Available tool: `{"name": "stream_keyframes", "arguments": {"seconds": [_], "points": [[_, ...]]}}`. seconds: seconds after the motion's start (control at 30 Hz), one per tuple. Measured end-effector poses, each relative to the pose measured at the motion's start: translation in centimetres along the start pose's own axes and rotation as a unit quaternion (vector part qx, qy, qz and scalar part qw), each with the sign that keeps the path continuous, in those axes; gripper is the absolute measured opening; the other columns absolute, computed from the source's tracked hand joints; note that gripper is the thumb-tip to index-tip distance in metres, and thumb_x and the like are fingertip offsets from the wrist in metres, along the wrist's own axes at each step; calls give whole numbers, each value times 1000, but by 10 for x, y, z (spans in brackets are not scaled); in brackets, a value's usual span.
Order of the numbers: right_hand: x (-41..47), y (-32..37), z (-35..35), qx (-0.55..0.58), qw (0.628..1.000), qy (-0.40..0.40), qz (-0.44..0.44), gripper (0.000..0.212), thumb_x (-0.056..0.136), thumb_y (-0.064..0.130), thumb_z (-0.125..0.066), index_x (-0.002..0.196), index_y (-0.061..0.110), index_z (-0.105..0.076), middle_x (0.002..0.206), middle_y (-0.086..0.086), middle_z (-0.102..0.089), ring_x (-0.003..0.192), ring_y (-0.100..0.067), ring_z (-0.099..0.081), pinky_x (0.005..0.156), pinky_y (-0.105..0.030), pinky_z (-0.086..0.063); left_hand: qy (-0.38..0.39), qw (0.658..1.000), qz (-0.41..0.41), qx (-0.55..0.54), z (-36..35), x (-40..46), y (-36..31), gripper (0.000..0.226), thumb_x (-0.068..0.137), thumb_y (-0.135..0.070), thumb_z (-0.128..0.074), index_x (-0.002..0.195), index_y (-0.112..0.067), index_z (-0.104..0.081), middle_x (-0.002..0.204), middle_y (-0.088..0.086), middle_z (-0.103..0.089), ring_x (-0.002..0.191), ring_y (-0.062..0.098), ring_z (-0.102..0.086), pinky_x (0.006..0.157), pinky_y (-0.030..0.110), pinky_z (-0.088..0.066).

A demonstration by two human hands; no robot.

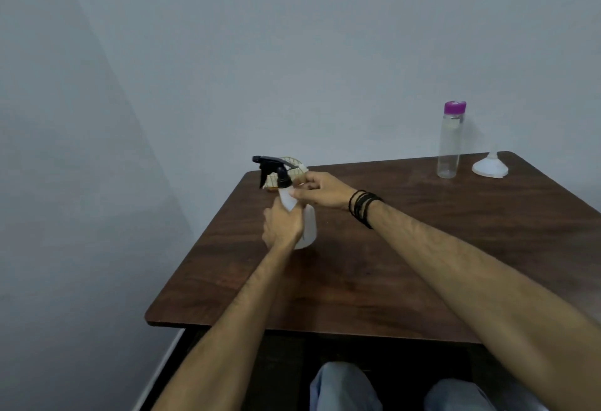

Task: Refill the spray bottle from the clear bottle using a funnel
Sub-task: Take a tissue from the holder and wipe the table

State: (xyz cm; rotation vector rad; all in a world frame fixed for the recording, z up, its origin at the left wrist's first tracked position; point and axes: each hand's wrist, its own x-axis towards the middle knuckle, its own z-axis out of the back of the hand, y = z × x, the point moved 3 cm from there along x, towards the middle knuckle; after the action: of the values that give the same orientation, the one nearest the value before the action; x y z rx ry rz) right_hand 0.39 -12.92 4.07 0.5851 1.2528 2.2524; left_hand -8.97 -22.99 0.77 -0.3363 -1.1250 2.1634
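Observation:
A white spray bottle (308, 225) with a black trigger head (272, 169) stands near the table's far left corner. My left hand (282, 225) is wrapped around its body. My right hand (320, 190) grips the bottle's shoulder just below the black collar. A tall clear bottle (449, 147) with a purple cap stands upright at the far right of the table, apart from both hands. Beside it, further right, a white funnel (490, 166) rests upside down with its spout pointing up.
The dark wooden table (406, 264) stands against a grey wall. A round woven object (294, 165) lies behind the spray bottle at the far left corner. My knees show below the table's front edge.

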Motion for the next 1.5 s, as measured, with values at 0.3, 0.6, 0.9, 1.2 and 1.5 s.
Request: {"name": "stream_keyframes", "arguments": {"seconds": [0.3,0.6,0.9,1.2,1.5], "points": [[11,-36,-7,-19,998,-35,-41,38,87,42,-73,120,24,-65,110,6,-71,104,-10,-66,89,-29,-54,-105,991,77,36,35,36,59,64,95,-57,-54,146,-20,-42,145,18,-41,134,38,-43,102,52,-43],[8,-57,-5,-52,996,-23,-63,41,86,45,-73,121,24,-63,109,9,-70,105,-10,-65,91,-34,-54,-320,943,12,-93,32,25,61,81,84,-35,-77,144,-3,-34,152,22,-28,138,36,-30,110,45,-38],[23,-63,25,-104,990,-77,-61,39,87,40,-74,119,20,-68,113,3,-71,104,-9,-64,95,-28,-51,-10,975,-213,60,-48,23,29,54,97,-22,-59,146,-12,-38,152,7,-38,140,21,-39,113,35,-39],[86,-88,65,-174,972,-140,-73,34,92,35,-67,120,17,-69,115,1,-72,101,-9,-62,97,-27,-50,120,972,-113,167,-84,110,37,63,107,-40,-33,160,-10,-15,168,14,-9,156,27,-5,125,41,-6],[171,-85,65,-281,941,-185,-31,23,94,29,-63,115,25,-74,116,4,-70,107,-17,-65,90,-30,-49,58,963,-108,239,-103,155,42,67,107,-46,-25,158,-5,-17,166,16,-17,155,28,-13,125,42,-9]]}}
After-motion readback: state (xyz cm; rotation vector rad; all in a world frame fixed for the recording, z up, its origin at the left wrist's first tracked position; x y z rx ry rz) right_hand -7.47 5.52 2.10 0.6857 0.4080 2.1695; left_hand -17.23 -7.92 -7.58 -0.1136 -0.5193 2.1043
